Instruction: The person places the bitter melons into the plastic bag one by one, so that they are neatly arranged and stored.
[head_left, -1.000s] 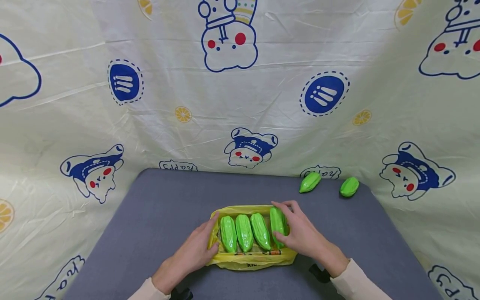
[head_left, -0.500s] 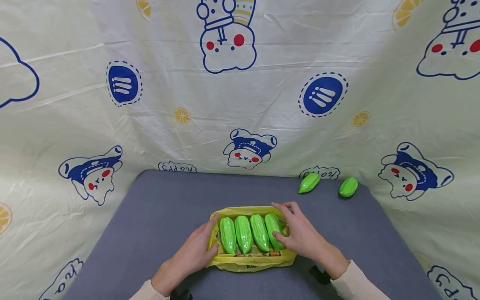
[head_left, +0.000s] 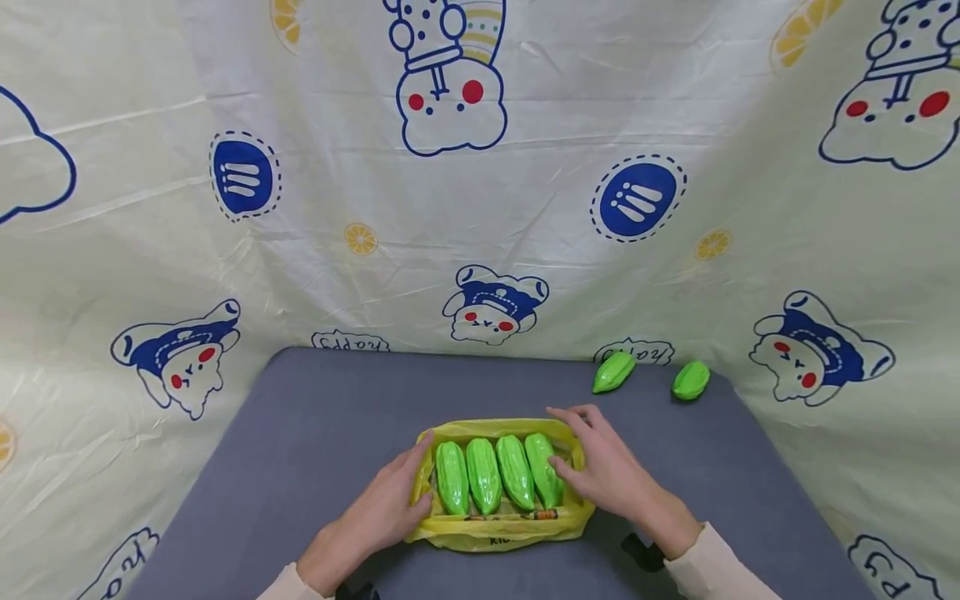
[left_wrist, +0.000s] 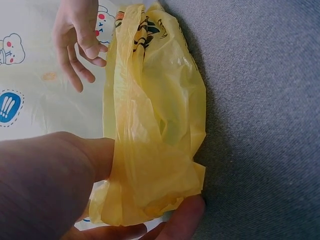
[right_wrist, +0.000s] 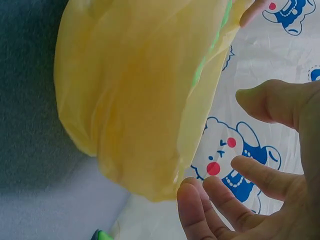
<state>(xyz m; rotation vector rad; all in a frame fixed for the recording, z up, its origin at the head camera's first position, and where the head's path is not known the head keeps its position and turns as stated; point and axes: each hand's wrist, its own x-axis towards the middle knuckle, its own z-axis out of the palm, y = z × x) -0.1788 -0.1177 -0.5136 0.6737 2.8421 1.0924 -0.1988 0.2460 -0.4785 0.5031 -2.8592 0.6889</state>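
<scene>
A yellow plastic bag [head_left: 517, 530], its mouth spread wide, sits near the table's front. Inside lie several glossy green ridged fruits, like star fruits, side by side; the rightmost fruit [head_left: 542, 468] leans toward its neighbour. My left hand [head_left: 375, 510] holds the bag's left end; in the left wrist view the thumb passes behind the yellow film [left_wrist: 160, 120] and the fingers curl under the end. At the right end, my right hand [head_left: 618, 473] has its fingers spread and loosely bent, nothing between them. In the right wrist view its fingertips [right_wrist: 190, 200] are right at the bag's rim.
Two more green fruits, one left [head_left: 613, 372] and one right [head_left: 691, 381], lie at the table's back right. Behind the grey tabletop [head_left: 337, 417] hangs a pale sheet [head_left: 480, 200] printed with cartoon bears. Black straps are partly visible at both wrists.
The rightmost fruit has come free of my right fingers and settled leftward among the others in the bag. My right hand has loosened; my left hand keeps its place.
</scene>
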